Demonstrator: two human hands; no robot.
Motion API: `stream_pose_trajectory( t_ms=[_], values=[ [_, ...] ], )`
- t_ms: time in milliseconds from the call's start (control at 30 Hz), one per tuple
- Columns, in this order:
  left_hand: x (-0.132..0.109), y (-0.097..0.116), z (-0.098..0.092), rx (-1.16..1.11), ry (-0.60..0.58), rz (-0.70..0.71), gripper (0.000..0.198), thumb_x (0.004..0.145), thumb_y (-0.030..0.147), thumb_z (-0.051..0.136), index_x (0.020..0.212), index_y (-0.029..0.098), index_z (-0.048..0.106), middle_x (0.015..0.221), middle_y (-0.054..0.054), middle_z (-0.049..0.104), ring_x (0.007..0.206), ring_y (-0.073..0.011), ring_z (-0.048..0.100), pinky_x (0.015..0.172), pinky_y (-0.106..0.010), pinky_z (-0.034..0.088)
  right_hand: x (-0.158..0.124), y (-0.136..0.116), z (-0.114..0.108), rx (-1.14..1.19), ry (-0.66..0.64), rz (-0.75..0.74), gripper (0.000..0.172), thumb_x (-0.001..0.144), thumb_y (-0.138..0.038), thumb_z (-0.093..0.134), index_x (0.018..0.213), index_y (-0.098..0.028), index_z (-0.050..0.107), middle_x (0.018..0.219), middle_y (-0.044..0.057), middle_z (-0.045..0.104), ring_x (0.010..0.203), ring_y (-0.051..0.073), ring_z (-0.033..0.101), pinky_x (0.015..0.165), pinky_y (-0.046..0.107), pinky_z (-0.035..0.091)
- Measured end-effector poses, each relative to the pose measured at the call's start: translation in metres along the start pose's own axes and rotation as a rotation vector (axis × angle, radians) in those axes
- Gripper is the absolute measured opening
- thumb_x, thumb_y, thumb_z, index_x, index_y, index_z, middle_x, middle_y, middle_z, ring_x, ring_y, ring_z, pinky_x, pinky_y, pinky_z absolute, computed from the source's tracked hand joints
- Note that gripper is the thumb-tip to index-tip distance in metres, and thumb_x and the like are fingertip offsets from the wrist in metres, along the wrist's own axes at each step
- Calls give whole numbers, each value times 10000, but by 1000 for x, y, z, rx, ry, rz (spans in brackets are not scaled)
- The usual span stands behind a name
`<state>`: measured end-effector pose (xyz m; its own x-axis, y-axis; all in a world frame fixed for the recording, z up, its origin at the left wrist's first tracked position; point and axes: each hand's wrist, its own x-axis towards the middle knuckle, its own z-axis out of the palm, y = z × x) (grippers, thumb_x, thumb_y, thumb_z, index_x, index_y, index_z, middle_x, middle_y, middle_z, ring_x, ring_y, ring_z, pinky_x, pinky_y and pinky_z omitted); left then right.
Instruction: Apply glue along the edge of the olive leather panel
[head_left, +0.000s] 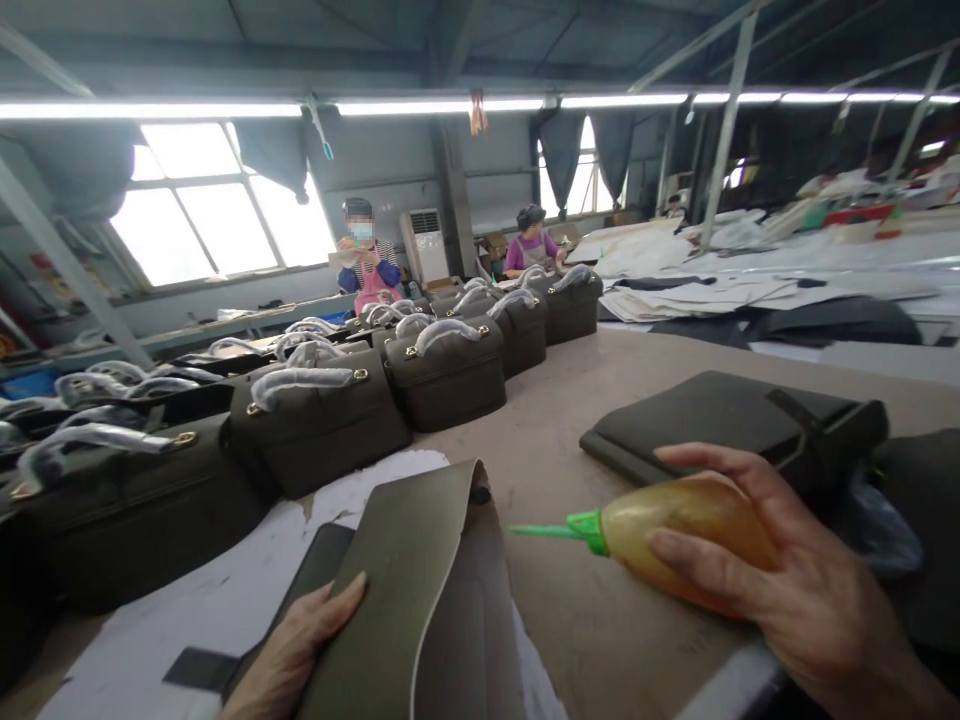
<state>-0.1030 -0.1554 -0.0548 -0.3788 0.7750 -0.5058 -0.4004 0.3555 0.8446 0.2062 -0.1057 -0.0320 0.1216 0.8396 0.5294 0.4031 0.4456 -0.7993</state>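
Workshop light falls from long ceiling tubes and big windows onto a wide tan tabletop (615, 400). Along its left side runs a row of finished olive handbags (315, 425) with wrapped handles, stretching back toward two seated workers (367, 262) at the far end. White backing paper (187, 610) lies on the near left part of the tabletop.

Low in the view, the left hand (300, 640) rests with its thumb laid on top of a curved olive leather panel (405, 590); the fingers below are hidden, so the grip reads as closed on the panel, pinning it down. The panel's long axis runs from the near edge away and slightly rightward, its far end curling up and over near the middle of the view.

To the right, the right hand (787, 580) is wrapped firmly around an amber glue bottle (682, 535) with a green nozzle (559, 528). The bottle lies almost level, its long axis pointing left, and the nozzle tip hangs in the air just right of the panel's raised far edge, close but apart from it. The panel thus lies to the left of the bottle, directly along the nozzle's line, and the right hand is the nearer to that edge.

Behind the right hand, a folded dark green bag piece (720, 425) lies flat, and stacks of cut sheets (750, 290) spread across the far right.
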Motion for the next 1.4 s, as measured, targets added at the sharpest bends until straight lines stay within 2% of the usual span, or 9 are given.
stream_pose_trajectory(
  t_ms=[100, 200, 300, 400, 500, 733, 900, 1067, 1400],
  values=[
    [3, 3, -3, 22, -19, 5, 401, 542, 288, 846, 799, 150, 572, 604, -82, 656, 499, -225, 619, 457, -306, 530, 13, -4, 9, 16, -91, -20, 482, 736, -585, 667, 1088, -293, 512, 725, -62, 613, 571, 129, 593, 481, 143, 483],
    [7, 7, -10, 35, -50, 0, 491, 458, 347, 882, 786, 141, 581, 612, -95, 663, 501, -212, 615, 452, -276, 517, 23, -2, 16, 30, -164, -91, 428, 764, -558, 665, 1046, -276, 511, 730, -60, 607, 565, 122, 587, 485, 143, 482],
    [14, 8, -18, 73, -77, -20, 471, 490, 394, 864, 771, 128, 596, 623, -109, 665, 492, -197, 605, 457, -263, 506, 31, -1, 20, 14, -198, -193, 330, 786, -505, 671, 974, -269, 537, 728, -62, 601, 551, 105, 575, 474, 126, 467],
    [19, 7, -22, 69, -94, -12, 458, 503, 406, 856, 765, 117, 615, 624, -99, 662, 504, -190, 607, 459, -249, 502, 38, -1, 22, -28, -183, -277, 247, 791, -441, 685, 929, -280, 557, 737, -63, 597, 537, 96, 560, 454, 118, 451],
    [20, 5, -22, 21, -106, -18, 450, 500, 392, 858, 768, 111, 630, 609, -86, 655, 484, -185, 597, 437, -239, 491, 44, 3, 26, -47, -141, -329, 235, 797, -419, 683, 942, -287, 553, 778, -56, 601, 555, 100, 564, 457, 122, 457],
    [21, 7, -23, -25, -65, -32, 313, 543, 254, 843, 724, 136, 616, 602, -76, 653, 489, -206, 608, 442, -252, 492, 45, 19, 48, -2, -128, -451, 200, 830, -361, 649, 955, -250, 539, 783, -35, 597, 557, 102, 581, 462, 131, 483],
    [29, 1, -28, -67, -61, -85, 355, 526, 241, 844, 792, 148, 628, 629, -75, 666, 479, -223, 614, 425, -266, 492, 45, 25, 55, -25, -125, -532, 222, 833, -321, 642, 1000, -228, 530, 892, 8, 561, 686, 124, 584, 551, 180, 501],
    [33, -3, -30, -42, -59, -70, 410, 527, 294, 842, 855, 150, 644, 633, -79, 665, 508, -247, 627, 430, -283, 504, 46, 26, 58, -67, -130, -639, 212, 837, -270, 626, 1014, -207, 528, 977, 43, 514, 865, 158, 544, 684, 238, 484],
    [31, -3, -28, -44, -41, -56, 393, 539, 301, 835, 829, 153, 616, 615, -62, 641, 489, -210, 602, 434, -256, 496, 40, 30, 57, -75, -161, -677, 206, 842, -231, 612, 1019, -189, 516, 977, 58, 514, 865, 172, 532, 673, 262, 474]
  ],
)
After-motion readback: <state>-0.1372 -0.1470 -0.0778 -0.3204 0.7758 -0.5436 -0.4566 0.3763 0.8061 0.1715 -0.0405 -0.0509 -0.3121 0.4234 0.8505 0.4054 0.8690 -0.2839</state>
